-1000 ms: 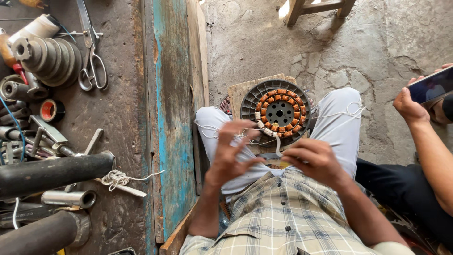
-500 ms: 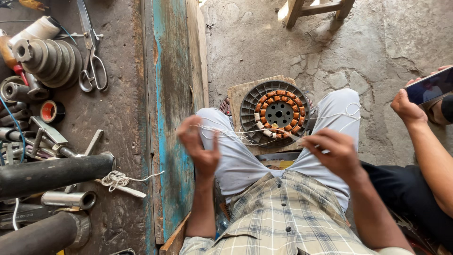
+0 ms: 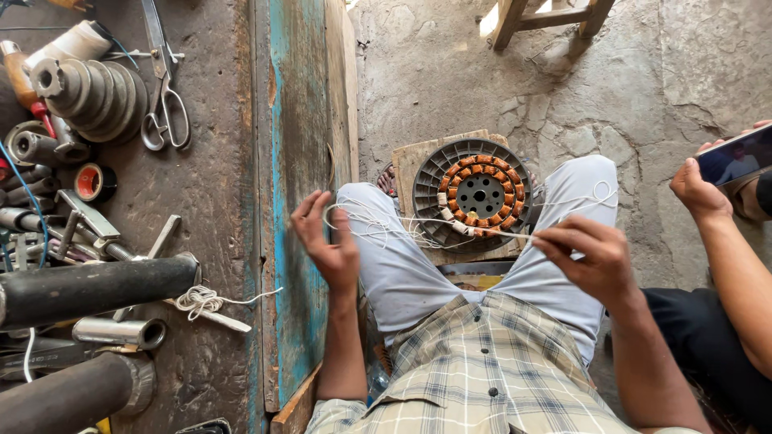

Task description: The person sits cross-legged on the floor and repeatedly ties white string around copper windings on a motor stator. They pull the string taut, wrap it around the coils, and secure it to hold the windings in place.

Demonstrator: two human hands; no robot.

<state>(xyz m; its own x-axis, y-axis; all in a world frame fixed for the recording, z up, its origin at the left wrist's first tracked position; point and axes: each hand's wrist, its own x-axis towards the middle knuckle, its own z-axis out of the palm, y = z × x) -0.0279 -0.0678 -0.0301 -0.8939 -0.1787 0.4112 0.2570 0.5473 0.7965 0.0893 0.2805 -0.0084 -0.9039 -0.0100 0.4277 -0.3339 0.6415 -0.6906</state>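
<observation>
Hands apart — left hand (image 3: 326, 241) spread, looped in white string (image 3: 378, 225), right hand (image 3: 583, 257) seemingly pinching it, above copper-wound stator (image 3: 480, 193).

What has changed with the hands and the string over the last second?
The left hand and right hand, close together a second ago, have swung apart, drawing the white string taut across the lap. The motor winding and the other person's phone stayed put.
</observation>
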